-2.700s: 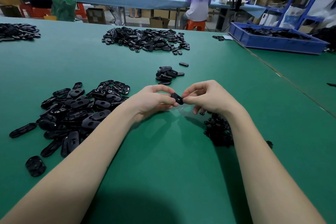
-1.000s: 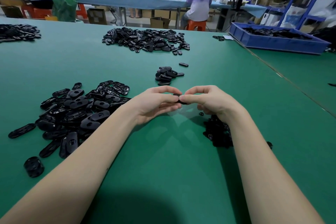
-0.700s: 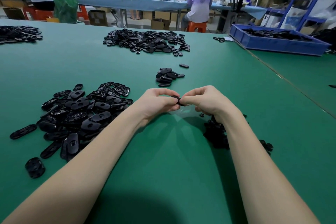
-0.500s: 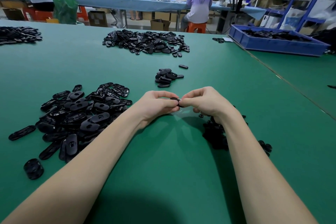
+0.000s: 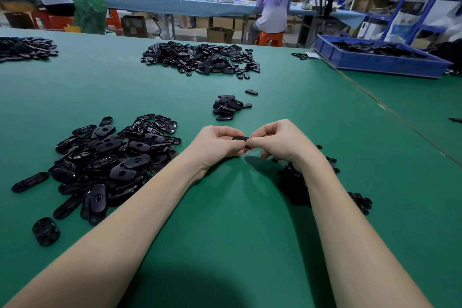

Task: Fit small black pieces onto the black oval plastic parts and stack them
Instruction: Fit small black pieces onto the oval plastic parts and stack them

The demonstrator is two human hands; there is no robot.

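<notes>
Hands: left hand [image 5: 217,145] and right hand [image 5: 277,142] together, pinching 1 oval part [image 5: 240,138].
Left: oval pile [image 5: 110,160].
Ahead: small stack [image 5: 228,107].
Under right wrist: small pieces [image 5: 295,184].
Writing: unreadable.

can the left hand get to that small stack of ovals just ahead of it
Probably yes: bare green mat lies between the left hand and the small stack, but it would first have to release the oval part.
</notes>
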